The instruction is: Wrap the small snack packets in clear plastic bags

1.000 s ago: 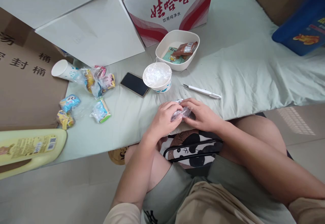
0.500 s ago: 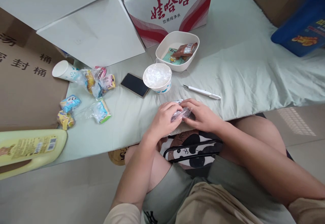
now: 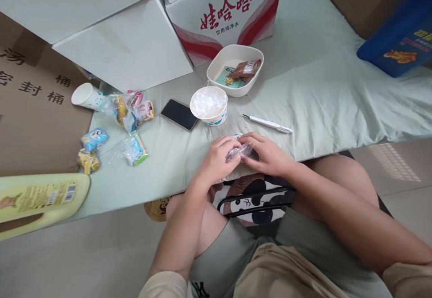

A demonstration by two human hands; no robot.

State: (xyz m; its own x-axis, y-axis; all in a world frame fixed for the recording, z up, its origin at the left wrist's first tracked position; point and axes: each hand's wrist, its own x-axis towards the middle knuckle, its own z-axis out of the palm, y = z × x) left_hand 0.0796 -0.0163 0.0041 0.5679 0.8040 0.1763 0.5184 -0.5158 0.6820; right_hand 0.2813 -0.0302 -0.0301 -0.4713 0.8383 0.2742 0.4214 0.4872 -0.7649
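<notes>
Both hands meet at the front edge of the cloth-covered surface, around a small item in clear plastic wrap (image 3: 239,153). My left hand (image 3: 221,158) has its fingers curled on the left side of the wrap. From the right, my right hand (image 3: 265,154) pinches the same wrap. What lies inside is mostly covered by my fingers. Just beyond my hands stands a paper bowl (image 3: 209,109) with clear film bunched in its top. To the right lies a white pen (image 3: 268,123).
A white basin (image 3: 251,88) with packets stands by a printed carton (image 3: 232,19). Left of the bowl are a phone (image 3: 179,114), wrapped snacks (image 3: 135,149) and a tipped paper cup (image 3: 88,96). A yellow jug (image 3: 50,194) lies front left; a blue container (image 3: 394,50) stands right.
The view has shifted slightly. My hands keep nearly the same hold on the plastic-wrapped item, and the things around them stay in place.
</notes>
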